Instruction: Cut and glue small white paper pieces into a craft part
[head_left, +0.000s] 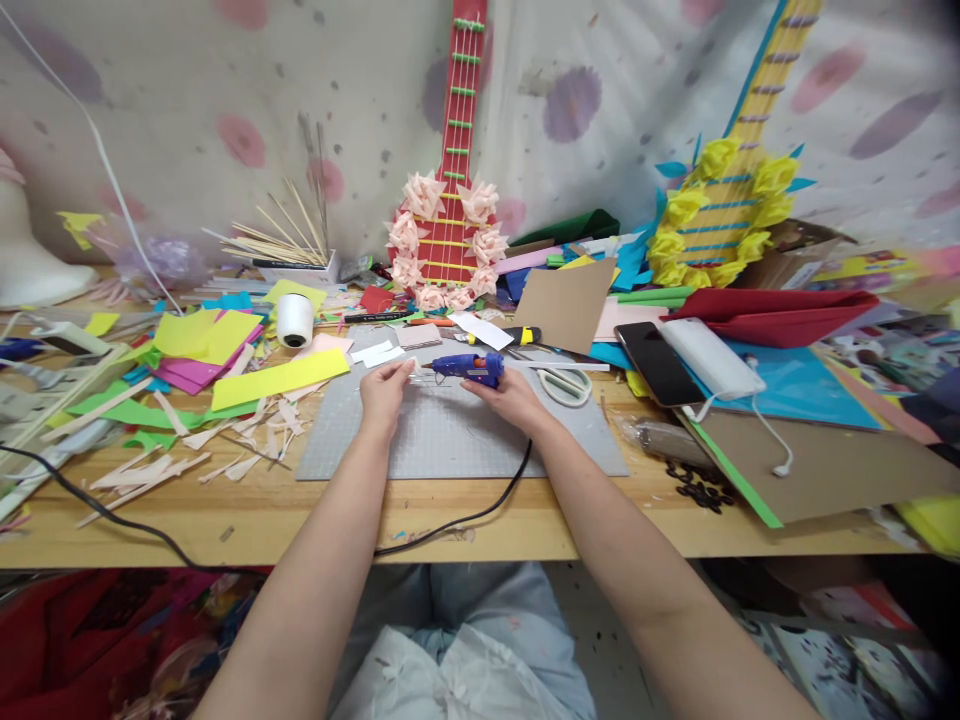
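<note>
In my right hand [510, 398] is a blue hot glue gun [472, 368], its nozzle pointing left and a glue stick [559, 366] sticking out of its back. My left hand [384, 395] pinches a small pale piece [412, 364], perhaps paper, close to the nozzle tip. Fingers cover most of that piece, so its shape is hard to make out. Both hands are above a grey cutting mat [450, 440]. White paper strips [377, 353] lie on the mat's far left part, and light-handled scissors [566, 385] rest at its right.
A red paper guitar [450, 230] with pink flowers stands behind the mat; a yellow one [709, 215] leans at right. Paper scraps [247, 430] cover the left. A phone [656, 362] and white power bank [712, 357] lie right. A black cord [480, 515] crosses the table's front.
</note>
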